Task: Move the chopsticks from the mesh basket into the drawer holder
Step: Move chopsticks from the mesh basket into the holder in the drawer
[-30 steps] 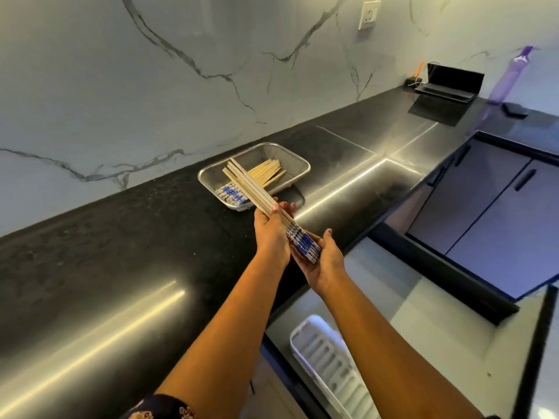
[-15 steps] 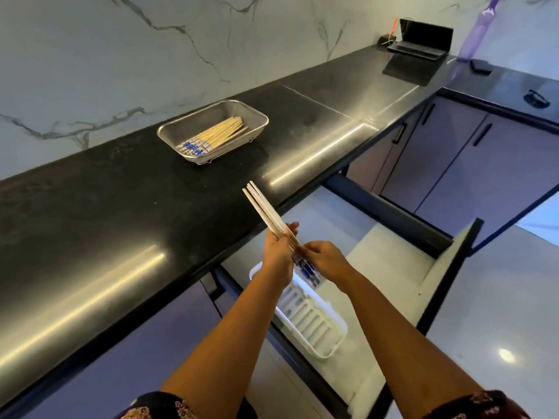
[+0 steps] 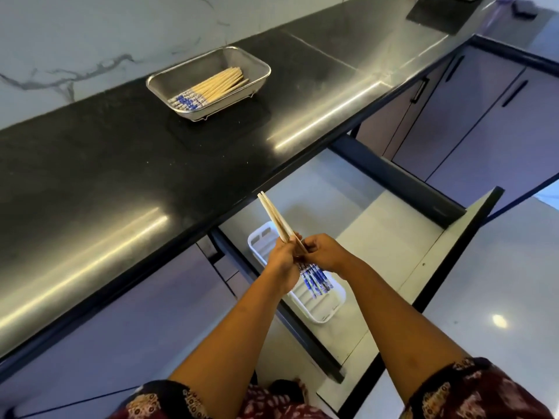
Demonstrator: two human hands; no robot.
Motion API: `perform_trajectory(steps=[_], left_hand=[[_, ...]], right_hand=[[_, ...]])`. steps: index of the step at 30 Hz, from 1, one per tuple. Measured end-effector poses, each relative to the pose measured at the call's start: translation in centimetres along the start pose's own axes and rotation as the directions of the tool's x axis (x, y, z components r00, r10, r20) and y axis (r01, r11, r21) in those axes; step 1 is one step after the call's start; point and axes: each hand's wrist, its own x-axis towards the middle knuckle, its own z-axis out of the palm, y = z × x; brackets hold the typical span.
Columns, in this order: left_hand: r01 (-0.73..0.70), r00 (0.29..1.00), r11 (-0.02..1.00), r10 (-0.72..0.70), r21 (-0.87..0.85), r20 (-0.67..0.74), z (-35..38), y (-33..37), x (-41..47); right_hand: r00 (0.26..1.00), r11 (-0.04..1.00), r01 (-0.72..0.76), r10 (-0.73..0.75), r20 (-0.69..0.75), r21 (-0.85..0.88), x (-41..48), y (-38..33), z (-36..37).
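Both bare forearms extend forward and converge. The left hand and right hand meet side by side, fingers of each curled round one bundle of chopsticks, held tilted.

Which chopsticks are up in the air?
The bundle held by the left hand and right hand over the white holder; the other bunch lies flat in the mesh basket.

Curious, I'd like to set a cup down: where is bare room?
The counter is bare left and right of the mesh basket; so is the drawer floor right of the holder. Crowded above the holder: left hand and right hand grip chopsticks.
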Motion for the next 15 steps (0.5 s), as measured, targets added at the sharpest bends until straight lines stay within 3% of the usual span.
perform_trajectory(steps=[4, 8, 11, 15], left_hand=[[0.006, 0.999, 0.988, 0.002, 0.157, -0.052, -1.0, -0.9, 0.9], [-0.147, 0.941, 0.891, 0.26, 0.429, -0.217, -3.3, 0.3, 1.0], [-0.176, 0.867, 0.692, 0.445, 0.7, -0.222, -5.7, 2.1, 1.2], [-0.071, 0.913, 0.424, 0.392, 0.903, -0.112, -7.7, 3.0, 1.6]], right_hand=[[0.996, 0.996, -0.084, 0.084, 0.0, 0.034, 0.1, 2.0, 1.0], [0.987, 0.978, -0.156, 0.16, 0.018, -0.14, 0.2, 3.8, 2.0], [0.977, 0.957, -0.201, 0.212, 0.033, -0.209, 1.1, 4.8, 3.6], [0.971, 0.919, -0.224, 0.239, 0.005, -0.325, 2.4, 5.4, 5.8]])
